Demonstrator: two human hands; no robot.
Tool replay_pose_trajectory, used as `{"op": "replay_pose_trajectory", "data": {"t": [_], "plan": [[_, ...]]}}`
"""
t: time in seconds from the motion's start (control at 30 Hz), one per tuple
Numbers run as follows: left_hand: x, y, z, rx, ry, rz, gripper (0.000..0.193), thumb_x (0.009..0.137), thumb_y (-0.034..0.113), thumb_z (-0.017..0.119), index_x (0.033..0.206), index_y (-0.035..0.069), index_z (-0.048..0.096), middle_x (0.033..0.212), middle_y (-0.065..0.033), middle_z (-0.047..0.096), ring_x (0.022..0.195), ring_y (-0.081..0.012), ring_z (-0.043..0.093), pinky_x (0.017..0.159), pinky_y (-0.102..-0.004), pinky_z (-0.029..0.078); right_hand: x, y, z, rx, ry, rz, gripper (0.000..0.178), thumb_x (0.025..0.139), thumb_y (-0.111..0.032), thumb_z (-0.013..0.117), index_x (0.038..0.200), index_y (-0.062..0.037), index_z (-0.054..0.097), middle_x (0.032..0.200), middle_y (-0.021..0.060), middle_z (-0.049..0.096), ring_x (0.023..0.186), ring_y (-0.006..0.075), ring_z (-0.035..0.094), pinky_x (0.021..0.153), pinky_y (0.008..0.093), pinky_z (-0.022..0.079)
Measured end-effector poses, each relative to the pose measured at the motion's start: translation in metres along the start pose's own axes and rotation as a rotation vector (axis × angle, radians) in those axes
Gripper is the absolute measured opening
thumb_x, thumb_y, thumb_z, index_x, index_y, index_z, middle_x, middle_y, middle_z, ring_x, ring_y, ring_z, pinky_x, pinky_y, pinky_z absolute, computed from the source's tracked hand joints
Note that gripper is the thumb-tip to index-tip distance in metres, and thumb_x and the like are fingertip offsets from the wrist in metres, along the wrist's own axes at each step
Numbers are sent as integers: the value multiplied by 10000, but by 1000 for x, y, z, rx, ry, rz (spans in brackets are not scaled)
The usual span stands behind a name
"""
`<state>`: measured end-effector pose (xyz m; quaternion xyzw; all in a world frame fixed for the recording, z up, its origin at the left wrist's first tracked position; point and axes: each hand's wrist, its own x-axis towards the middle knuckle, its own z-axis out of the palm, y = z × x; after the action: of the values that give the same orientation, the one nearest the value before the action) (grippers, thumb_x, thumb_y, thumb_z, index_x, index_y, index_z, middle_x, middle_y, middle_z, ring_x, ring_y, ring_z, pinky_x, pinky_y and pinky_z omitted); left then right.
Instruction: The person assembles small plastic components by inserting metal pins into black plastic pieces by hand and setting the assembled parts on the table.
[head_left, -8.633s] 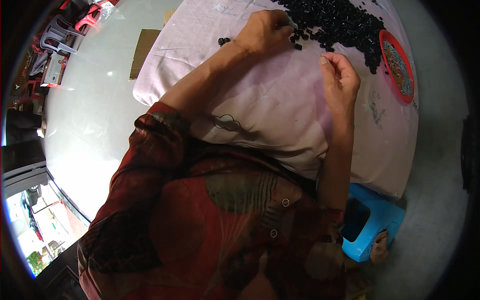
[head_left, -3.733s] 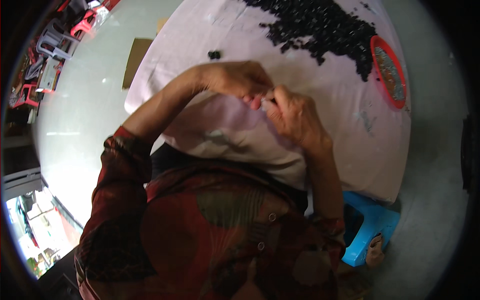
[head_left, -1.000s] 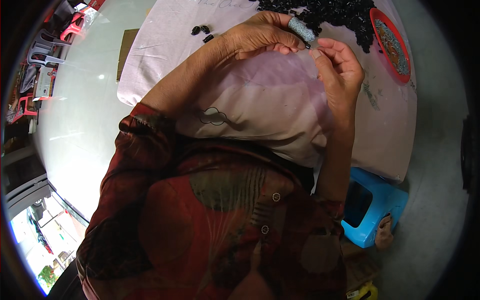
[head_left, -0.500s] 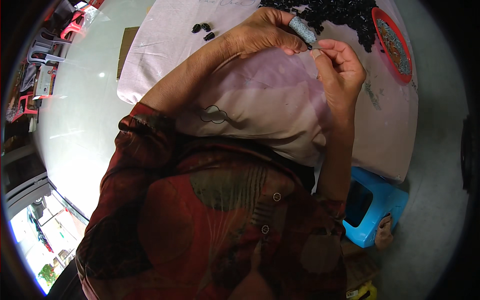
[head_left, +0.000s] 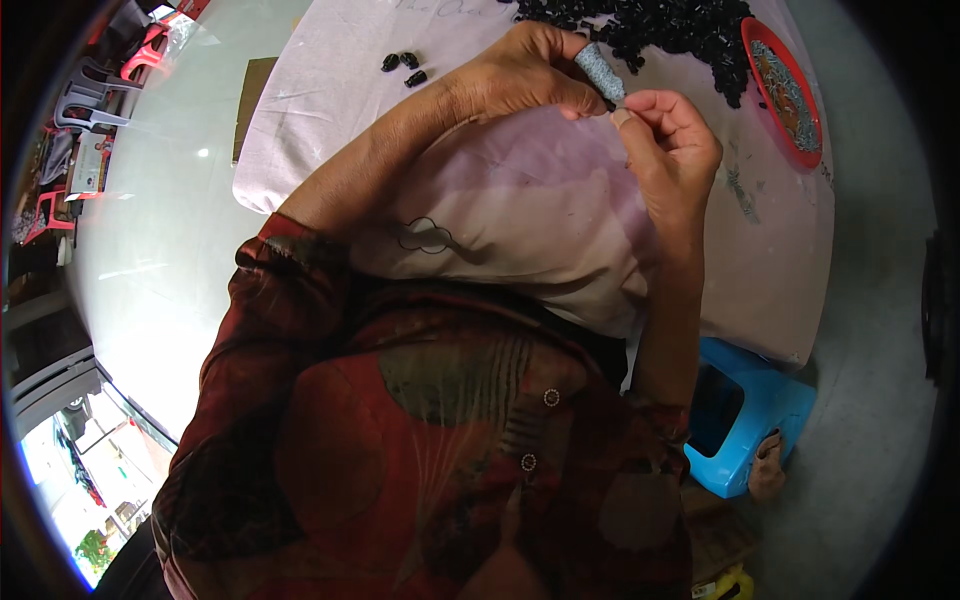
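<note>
My left hand (head_left: 535, 75) is closed in a pinch at the far side of the table, and a grey speckled wrap (head_left: 601, 72) covers its index finger. Between its thumb and that finger sits a small black part (head_left: 609, 104), mostly hidden by the fingertips. Just to the right, my right hand (head_left: 678, 145) is also pinched, its thumb and index tips meeting at the black part. What the right fingertips hold is too small to make out. Past both hands lies a heap of small black plastic parts (head_left: 675, 40).
A red oval tray (head_left: 748, 45) of small metal pieces stands at the table's right edge. Three black parts (head_left: 409, 61) lie apart on the left of the pale tablecloth (head_left: 500, 190). Below the right table edge is a blue plastic stool (head_left: 725, 465). Chairs (head_left: 92, 110) stand far left.
My right hand has shifted slightly left and down, its fingertips now closer to the left hand's. The thin piece seen at the right fingertips is now hidden.
</note>
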<state>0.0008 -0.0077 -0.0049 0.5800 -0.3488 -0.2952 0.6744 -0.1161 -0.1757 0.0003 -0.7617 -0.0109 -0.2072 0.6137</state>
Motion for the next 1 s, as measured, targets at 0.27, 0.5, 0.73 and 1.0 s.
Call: {"op": "replay_pose_trajectory", "data": {"t": [0.27,0.5,0.73,1.0], "plan": [[1,-5,4,-13,50,-66,152,788,-22,755,932,-11,711,808,-69,711,713,-115,663,660,-244,550,-1,3,-4,-164,-112,54,173,867,-7,663,1033,31,637,813,-2,649,676,28,525,618,178,422],[36,-3,-32,609,333,141,170,831,156,726,974,64,724,820,-89,723,721,-200,684,684,-322,542,3,2,-17,-215,31,137,198,871,-40,646,1052,35,620,841,21,651,747,58,558,685,208,460],[57,-19,-20,1193,325,117,197,802,223,691,906,57,719,821,-169,688,796,-352,666,723,-404,531,0,-18,-14,-15,89,241,158,901,-122,628,1030,-31,632,880,4,647,753,58,536,676,200,436],[23,3,-22,11,173,-119,153,941,154,661,895,8,679,837,-70,709,692,-94,633,575,-234,499,4,-16,-16,97,119,204,161,913,-192,665,1013,-71,631,909,-16,650,747,33,509,632,191,381]]}}
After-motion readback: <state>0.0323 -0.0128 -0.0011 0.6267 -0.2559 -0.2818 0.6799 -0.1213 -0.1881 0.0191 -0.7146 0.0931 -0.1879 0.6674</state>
